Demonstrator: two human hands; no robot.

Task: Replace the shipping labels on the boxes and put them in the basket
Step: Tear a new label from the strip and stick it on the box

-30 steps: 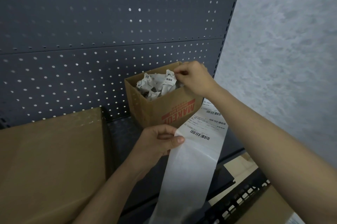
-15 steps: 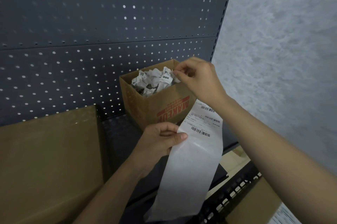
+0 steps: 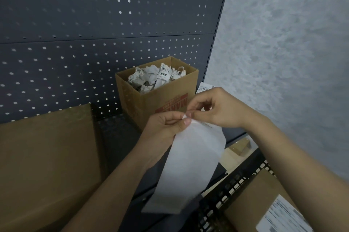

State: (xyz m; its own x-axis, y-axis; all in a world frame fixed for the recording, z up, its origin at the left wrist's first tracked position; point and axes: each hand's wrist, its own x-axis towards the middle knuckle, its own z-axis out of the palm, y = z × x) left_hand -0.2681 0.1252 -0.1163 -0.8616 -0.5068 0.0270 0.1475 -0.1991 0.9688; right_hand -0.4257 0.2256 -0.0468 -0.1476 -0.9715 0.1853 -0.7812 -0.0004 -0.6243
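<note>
- Just behind the hands, an open cardboard box [image 3: 151,103] holds crumpled labels [image 3: 156,78].
- Below the right hand [image 3: 217,109], a black basket [image 3: 231,186] holds a labelled box [image 3: 253,205].
- The left hand [image 3: 166,126] and right hand pinch the top corner of the label strip [image 3: 188,165], which hangs beneath them.

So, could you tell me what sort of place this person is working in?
Likely a stockroom or packing area: a dark perforated shelving panel, an open cardboard box of crumpled labels, and a label strip pinched by the left hand and right hand.
</note>
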